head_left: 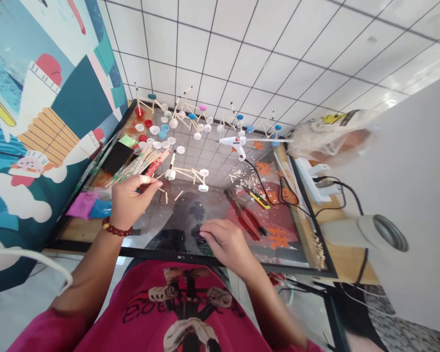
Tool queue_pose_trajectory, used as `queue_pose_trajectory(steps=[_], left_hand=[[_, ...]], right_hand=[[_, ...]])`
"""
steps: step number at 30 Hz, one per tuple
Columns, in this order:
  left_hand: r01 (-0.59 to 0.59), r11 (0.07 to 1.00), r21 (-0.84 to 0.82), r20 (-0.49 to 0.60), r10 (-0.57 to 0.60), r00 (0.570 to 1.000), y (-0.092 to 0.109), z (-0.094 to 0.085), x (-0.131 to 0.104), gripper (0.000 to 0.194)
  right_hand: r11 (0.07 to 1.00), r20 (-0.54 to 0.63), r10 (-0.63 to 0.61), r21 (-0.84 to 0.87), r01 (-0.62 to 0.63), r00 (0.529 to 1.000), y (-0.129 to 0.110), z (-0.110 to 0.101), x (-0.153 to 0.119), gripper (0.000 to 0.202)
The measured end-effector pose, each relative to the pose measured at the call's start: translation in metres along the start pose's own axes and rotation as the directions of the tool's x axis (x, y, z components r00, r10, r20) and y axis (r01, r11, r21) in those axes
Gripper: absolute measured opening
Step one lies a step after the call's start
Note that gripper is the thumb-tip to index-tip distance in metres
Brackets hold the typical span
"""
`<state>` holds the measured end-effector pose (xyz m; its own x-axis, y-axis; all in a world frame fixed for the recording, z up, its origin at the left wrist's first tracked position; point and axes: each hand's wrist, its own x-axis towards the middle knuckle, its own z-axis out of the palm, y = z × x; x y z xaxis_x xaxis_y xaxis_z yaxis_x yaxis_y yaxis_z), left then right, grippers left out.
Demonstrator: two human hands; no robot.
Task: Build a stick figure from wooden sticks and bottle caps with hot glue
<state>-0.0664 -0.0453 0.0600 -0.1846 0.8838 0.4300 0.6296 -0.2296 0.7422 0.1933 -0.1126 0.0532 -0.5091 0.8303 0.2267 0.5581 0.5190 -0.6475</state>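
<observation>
My left hand (134, 198) is closed in a pinch, with a thin wooden stick (161, 176) showing at its fingertips. Just beyond it stands a small frame of sticks (183, 171) with white bottle caps as wheels and a dark-tipped upright. Short cut sticks (178, 195) lie on the glass to the right of the fingers. My right hand (225, 239) is held low over the front of the glass tabletop, its fingers curled together; whatever may be between them is hidden. Red-handled pliers (247, 217) lie to its right.
Several stick-and-cap models (196, 117) line the back wall. Loose bottle caps (154, 130) and a bundle of sticks (141, 164) are at the left. A white glue gun (236, 144) with its cord, a yellow cutter (259, 199), scraps (247, 178) and a power strip (311, 181) are rightward.
</observation>
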Motion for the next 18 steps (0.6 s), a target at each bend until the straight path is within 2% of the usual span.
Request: queue_pose_trajectory(steps=[3, 6, 8, 10, 11, 12, 14, 16, 18], left_hand=[[0.136, 0.989, -0.064, -0.042, -0.139, 0.989, -0.006, 0.007, 0.005, 0.024], [0.156, 0.982, -0.109, -0.068, -0.164, 0.984, -0.009, 0.01, 0.011, 0.026], [0.121, 0.987, -0.107, -0.131, -0.134, 0.982, -0.011, 0.007, 0.017, 0.023], [0.088, 0.991, -0.097, -0.19, -0.106, 0.976, -0.013, 0.003, 0.026, 0.024], [0.082, 0.992, -0.098, -0.197, -0.1, 0.975, -0.014, 0.001, 0.032, 0.026], [0.084, 0.991, -0.103, -0.174, -0.101, 0.98, -0.016, -0.001, 0.037, 0.03], [0.115, 0.986, -0.117, -0.051, -0.121, 0.991, -0.019, 0.0, 0.048, 0.04], [0.157, 0.982, -0.103, 0.119, -0.144, 0.982, -0.023, 0.003, 0.056, 0.052], [0.169, 0.983, -0.067, 0.272, -0.145, 0.951, -0.026, 0.01, 0.061, 0.062]], right_hand=[[0.99, 0.111, -0.139, -0.022, 0.142, 0.984, -0.01, 0.015, -0.006, 0.028], [0.95, 0.198, -0.29, -0.055, 0.306, 0.936, -0.018, 0.03, -0.015, 0.021], [0.957, 0.131, -0.249, -0.121, 0.265, 0.96, -0.011, 0.021, -0.023, 0.011], [0.976, -0.057, -0.11, -0.195, 0.097, 0.992, 0.004, -0.003, -0.026, 0.008], [0.977, -0.146, -0.064, -0.212, 0.032, 0.987, 0.013, -0.016, -0.025, 0.01], [0.977, -0.214, -0.029, -0.214, -0.018, 0.976, 0.022, -0.029, -0.02, 0.012], [0.983, -0.293, -0.011, -0.18, -0.044, 0.956, 0.036, -0.045, 0.0, 0.015], [0.996, -0.328, -0.005, -0.088, -0.025, 0.945, 0.048, -0.047, 0.029, 0.018], [0.999, -0.33, 0.038, 0.004, -0.039, 0.943, 0.059, -0.037, 0.06, 0.02]])
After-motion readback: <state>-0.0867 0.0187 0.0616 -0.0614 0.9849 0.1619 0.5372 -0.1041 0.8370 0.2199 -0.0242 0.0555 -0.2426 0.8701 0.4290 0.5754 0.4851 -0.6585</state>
